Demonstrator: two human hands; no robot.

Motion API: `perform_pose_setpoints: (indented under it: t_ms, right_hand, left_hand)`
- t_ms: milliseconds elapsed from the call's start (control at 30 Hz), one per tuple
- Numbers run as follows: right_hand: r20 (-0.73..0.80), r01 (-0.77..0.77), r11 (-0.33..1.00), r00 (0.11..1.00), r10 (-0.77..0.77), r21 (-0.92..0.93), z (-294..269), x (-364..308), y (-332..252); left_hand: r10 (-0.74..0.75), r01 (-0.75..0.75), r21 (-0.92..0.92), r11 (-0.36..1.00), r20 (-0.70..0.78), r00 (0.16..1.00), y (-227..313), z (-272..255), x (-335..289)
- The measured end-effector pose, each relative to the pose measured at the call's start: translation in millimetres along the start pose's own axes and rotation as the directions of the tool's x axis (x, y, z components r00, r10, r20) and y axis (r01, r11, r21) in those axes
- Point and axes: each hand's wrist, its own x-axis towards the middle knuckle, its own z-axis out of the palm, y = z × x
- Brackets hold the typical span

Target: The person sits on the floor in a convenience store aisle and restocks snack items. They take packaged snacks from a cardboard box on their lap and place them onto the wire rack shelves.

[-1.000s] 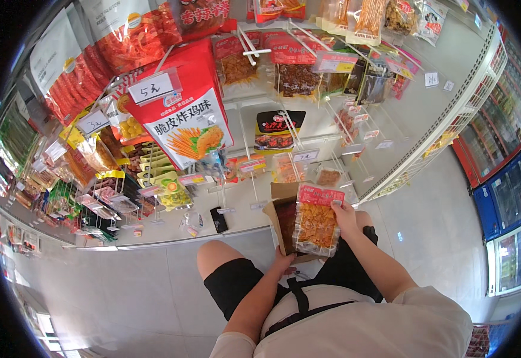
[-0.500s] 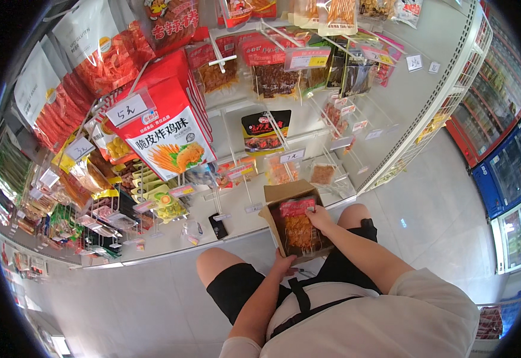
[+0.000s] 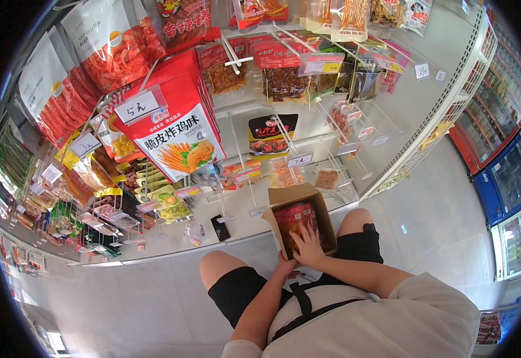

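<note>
An open cardboard box (image 3: 325, 222) stands between my knees with its flap up on the far side. Inside it lie red-topped snack packets (image 3: 294, 216). My right hand (image 3: 309, 247) reaches into the box, fingers spread over the top packet and not wrapped round it. At the near left corner of the box, my left hand (image 3: 285, 266) grips the cardboard wall; part of its fingers is hidden by the box and the right wrist.
A shelf of snacks on hooks rises ahead, with a large red-and-white snack bag (image 3: 180, 143) at left and a black pouch (image 3: 272, 136) in the middle. A black phone (image 3: 219, 228) lies on the bottom ledge. Glass-front coolers (image 3: 514, 167) line the right.
The packet that my right hand held upright in the box's mouth is now down inside. My right hand has let go and flattened over the packets; my left still holds the box.
</note>
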Motion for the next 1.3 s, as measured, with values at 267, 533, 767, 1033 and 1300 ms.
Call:
perform_pose_setpoints:
  t_ms: [267,533,767,1033,1300]
  right_hand:
    - [0.186,0.204,0.979,0.962,-0.201,0.004,25,15,54]
    - [0.504,0.096,0.992,0.855,-0.125,0.082,36,40,116]
    - [0.185,0.088,0.992,0.98,-0.07,-0.091,-14,14,54]
    - [0.207,-0.309,0.175,0.874,0.439,0.935,-11,-57,1]
    - [0.935,-0.805,-0.475,0.311,0.173,0.356,13,-58,19]
  left_hand:
    - [-0.014,0.014,-0.036,0.999,-0.007,1.0,-3,-4,-8]
    - [-0.043,0.042,-0.033,0.999,-0.019,0.999,4,3,-16]
    - [-0.018,0.014,-0.078,0.997,-0.055,0.998,-1,-2,-18]
    - [0.068,-0.091,-0.271,0.958,-0.092,0.993,-6,2,-14]
    - [0.123,-0.142,-0.283,0.949,-0.085,0.989,-7,0,-13]
